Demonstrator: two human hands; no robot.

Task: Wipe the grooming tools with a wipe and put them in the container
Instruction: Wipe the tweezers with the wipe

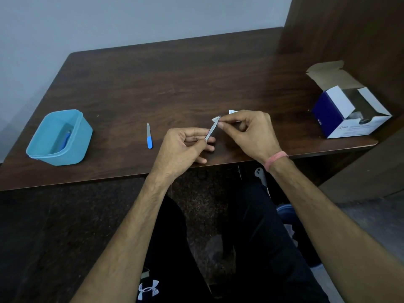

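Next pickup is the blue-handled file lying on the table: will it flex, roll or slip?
The nail file looks thin and flat, so it probably won't roll. Lying flush on the table, it may be hard to pinch. Likely light and fairly stiff.

1. Two hands are showing: the left hand and the right hand, at the frame's centre.
2. Three grooming tools are showing: one metal tool between the hands, one blue-handled file lying left of centre, one blue tool lying inside the container.
3. One blue container is sitting at the left.
4. One wipe is showing.
5. One open box is sitting at the right.
6. One counter is carrying them.
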